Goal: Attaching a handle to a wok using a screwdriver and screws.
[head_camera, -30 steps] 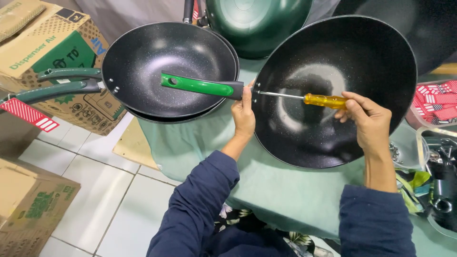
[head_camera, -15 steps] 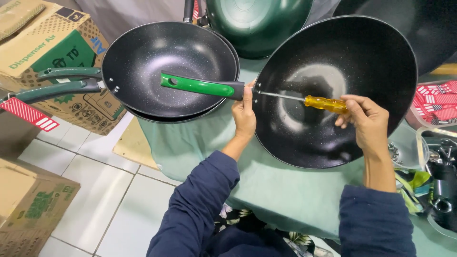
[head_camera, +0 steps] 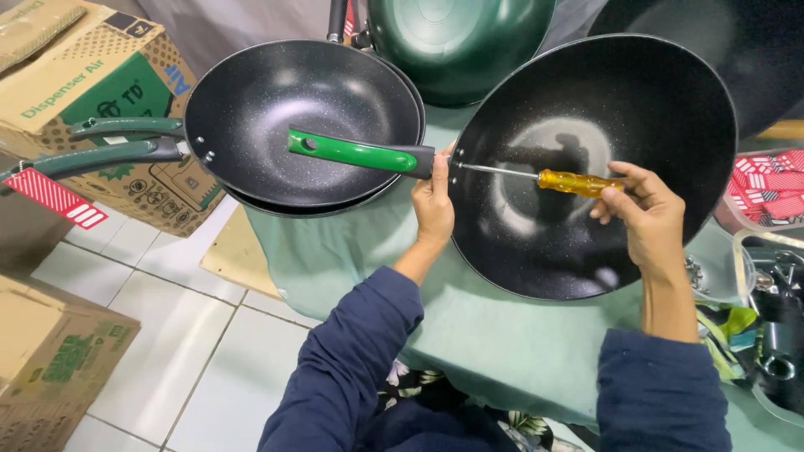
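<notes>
Two hands work on a black wok [head_camera: 636, 109] on the green-covered table [head_camera: 494, 343]: the left hand [head_camera: 434, 205] grips where the green handle [head_camera: 356, 152] meets the rim, the right hand [head_camera: 646, 213] clamps a yellow-handled screwdriver [head_camera: 578, 182] inside, beside stacked pans [head_camera: 301, 117].

1. Bright, even light falls from above.
2. Soft glare pools in the big black wok [head_camera: 586, 167] and on the green pan back [head_camera: 456, 42].
3. Focus is sharp throughout; edges bend slightly.
</notes>
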